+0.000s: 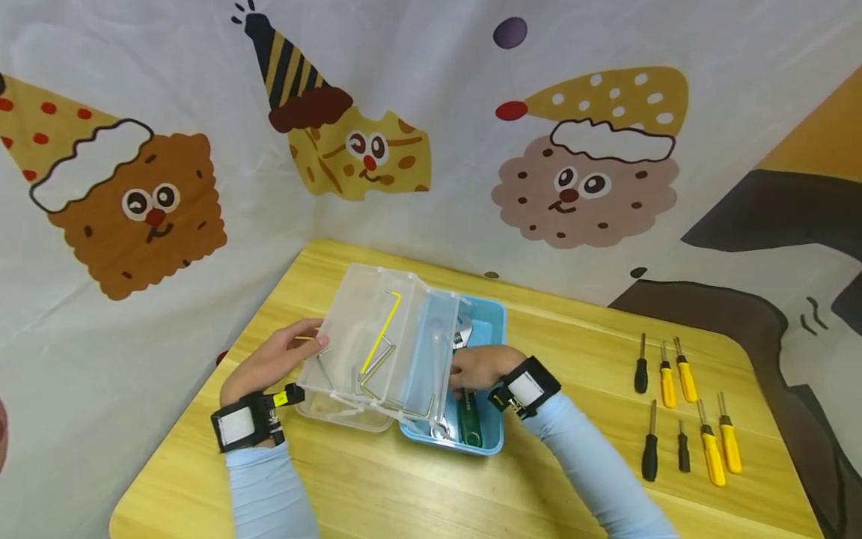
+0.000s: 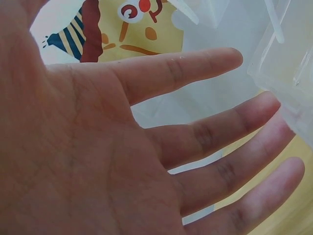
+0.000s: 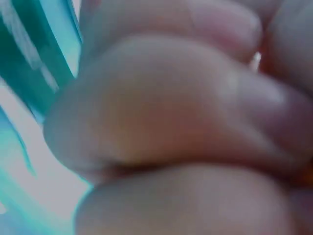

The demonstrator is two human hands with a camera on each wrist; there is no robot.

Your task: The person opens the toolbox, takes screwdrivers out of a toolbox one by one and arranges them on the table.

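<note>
A blue toolbox stands mid-table, its clear plastic tray raised out to the left. The tray bears a yellow hex key and several metal hex keys. My left hand is at the tray's left side; in the left wrist view its fingers are extended, fingertips at the clear plastic edge. My right hand reaches into the blue box, fingers curled. An adjustable wrench head and a green handle show around it. The right wrist view is blurred; whether those fingers hold anything is unclear.
Black-handled screwdrivers and yellow-handled screwdrivers lie in two rows at the right of the wooden table. A printed cloth hangs behind the table's far edge.
</note>
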